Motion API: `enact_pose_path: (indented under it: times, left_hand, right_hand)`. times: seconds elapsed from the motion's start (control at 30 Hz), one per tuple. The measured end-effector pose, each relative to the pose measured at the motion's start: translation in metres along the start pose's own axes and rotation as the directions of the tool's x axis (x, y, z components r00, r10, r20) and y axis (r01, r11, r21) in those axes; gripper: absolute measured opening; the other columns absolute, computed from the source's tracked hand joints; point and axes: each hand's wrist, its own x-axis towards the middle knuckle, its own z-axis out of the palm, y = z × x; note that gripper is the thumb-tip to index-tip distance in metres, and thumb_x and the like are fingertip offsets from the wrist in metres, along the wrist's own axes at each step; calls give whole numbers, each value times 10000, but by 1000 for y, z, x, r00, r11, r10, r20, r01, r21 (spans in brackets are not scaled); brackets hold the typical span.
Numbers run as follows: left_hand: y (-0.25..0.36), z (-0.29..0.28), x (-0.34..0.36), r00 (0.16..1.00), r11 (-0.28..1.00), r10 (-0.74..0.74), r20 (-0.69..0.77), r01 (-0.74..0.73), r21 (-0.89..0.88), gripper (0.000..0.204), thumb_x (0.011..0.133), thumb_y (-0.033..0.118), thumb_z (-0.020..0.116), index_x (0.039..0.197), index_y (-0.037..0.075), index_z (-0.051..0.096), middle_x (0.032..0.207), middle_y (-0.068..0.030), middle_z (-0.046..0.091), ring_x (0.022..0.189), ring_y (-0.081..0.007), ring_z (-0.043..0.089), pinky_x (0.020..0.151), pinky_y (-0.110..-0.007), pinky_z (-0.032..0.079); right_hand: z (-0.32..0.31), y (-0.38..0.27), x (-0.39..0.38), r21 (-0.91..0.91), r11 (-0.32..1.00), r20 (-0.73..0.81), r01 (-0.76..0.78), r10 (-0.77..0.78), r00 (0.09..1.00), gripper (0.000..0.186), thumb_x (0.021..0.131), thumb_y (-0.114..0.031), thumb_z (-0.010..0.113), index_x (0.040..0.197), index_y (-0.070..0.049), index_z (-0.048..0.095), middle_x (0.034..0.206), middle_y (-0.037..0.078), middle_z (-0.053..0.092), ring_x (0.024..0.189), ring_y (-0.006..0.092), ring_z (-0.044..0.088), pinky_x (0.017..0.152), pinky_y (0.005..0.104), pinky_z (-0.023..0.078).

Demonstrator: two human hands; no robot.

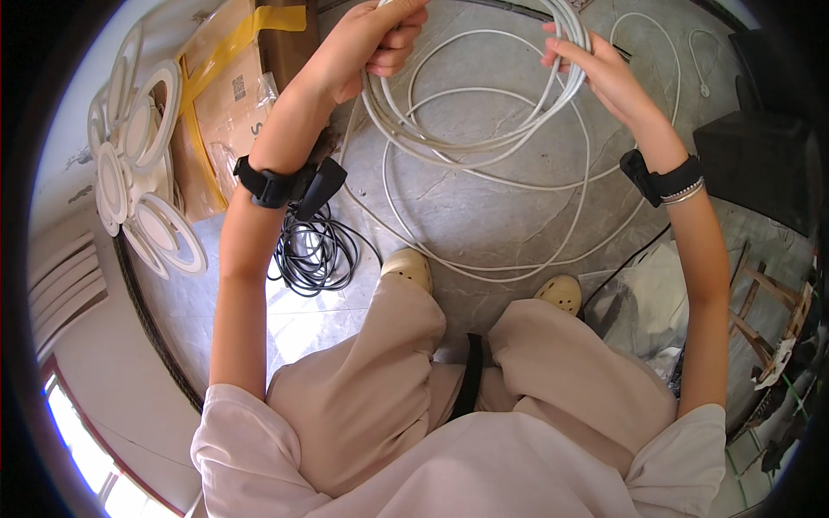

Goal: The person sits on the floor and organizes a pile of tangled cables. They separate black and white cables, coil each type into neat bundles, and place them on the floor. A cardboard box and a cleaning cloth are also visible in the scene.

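A gathered coil of white cable (pixel 466 154) hangs in loops between my hands at the top of the head view. My left hand (pixel 380 47) is closed on the coil's left side, and my right hand (pixel 591 65) holds its right side between fingers and thumb. Loose loops of the same white cable (pixel 496 279) spread across the grey tiled floor (pixel 509 220) beneath and reach near my feet. Each of my wrists wears a black strapped device, and the left one partly hides what lies behind it.
At left lie a cardboard box (pixel 220 138) with yellow tape, white ring-shaped pieces (pixel 160 224) and a black cable coil (pixel 315 268) beside my left shoe (pixel 406 263). At right are dark objects (pixel 751 164), a clear plastic sheet (pixel 630 289) and a wooden frame (pixel 773 293).
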Motion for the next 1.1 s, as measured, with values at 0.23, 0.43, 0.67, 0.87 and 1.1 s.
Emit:
enact_pose_path:
  times: [0.23, 0.43, 0.67, 0.87, 1.1]
  left_hand:
    - [9, 5, -18, 999, 1000, -11, -35, 10, -24, 367, 932, 328, 485, 624, 160, 380, 515, 83, 277, 390, -36, 211, 351, -196, 153]
    - [16, 0, -28, 877, 964, 261, -403, -215, 156, 360, 918, 362, 498, 637, 166, 385, 520, 78, 280, 396, -42, 232, 362, -207, 167]
    - [44, -14, -36, 602, 731, 655, -457, -659, 179, 385, 928, 359, 476, 618, 176, 341, 498, 65, 226, 381, -51, 190, 344, -210, 138]
    - [68, -28, -65, 785, 705, 619, 9, -550, -448, 331, 930, 230, 436, 636, 113, 338, 544, 32, 247, 459, -77, 203, 462, -231, 217]
    - [79, -51, -103, 750, 582, 648, -131, -599, -550, 325, 915, 157, 432, 616, 113, 313, 541, 16, 260, 434, -84, 214, 458, -232, 239]
  right_hand:
    - [-1, 9, 0, -107, 987, 78, 117, -109, 991, 504, 872, -307, 571, 1281, -43, 439, 1167, 76, 538, 1085, 128, 493, 870, 274, 398]
    - [1, 17, -8, -407, 840, -391, 359, -515, 763, 259, 868, -122, 554, 1114, -41, 548, 1077, 38, 569, 981, 100, 522, 835, 240, 410]
    - [82, 42, -16, -257, 908, -10, 332, -346, 938, 260, 755, -175, 645, 974, -46, 589, 788, 36, 601, 743, 128, 564, 675, 272, 465]
    - [188, 41, -17, -181, 885, 364, 430, -346, 865, 644, 730, -257, 710, 1251, -43, 398, 1224, 160, 475, 1120, 233, 487, 944, 333, 393]
    - [201, 74, -48, -191, 978, 772, -88, 205, 602, 216, 763, -259, 661, 815, -54, 615, 644, 42, 616, 599, 156, 591, 561, 311, 453]
